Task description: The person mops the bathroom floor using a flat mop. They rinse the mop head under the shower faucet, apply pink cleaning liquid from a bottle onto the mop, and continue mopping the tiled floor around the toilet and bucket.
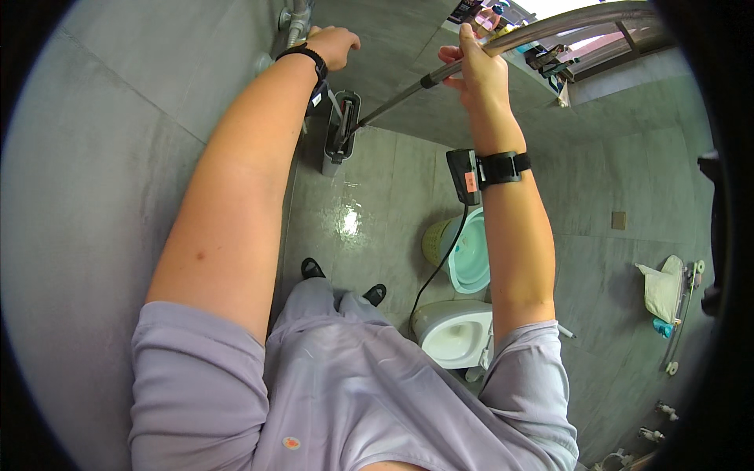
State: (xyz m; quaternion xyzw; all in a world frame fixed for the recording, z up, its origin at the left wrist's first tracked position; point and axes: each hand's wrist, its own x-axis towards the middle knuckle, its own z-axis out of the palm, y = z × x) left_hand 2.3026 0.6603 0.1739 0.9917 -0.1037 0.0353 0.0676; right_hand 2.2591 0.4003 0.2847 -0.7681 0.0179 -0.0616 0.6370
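My left hand reaches up to the shower valve on the left wall; its fingertips are partly hidden, and whether they grip the valve does not show. My right hand is around the metal pole of a mop, its thumb up along the shaft. The pole slants down to the left, its lower end in a narrow grey mop bucket standing on the floor at the wall. Black straps are on both wrists, and a small black device sits at the right one.
Wet grey floor tiles reflect light. A light blue basin in a yellow-green basket and a white toilet stand at the right. Bottles crowd a ledge under the window. A towel rail is on the right wall.
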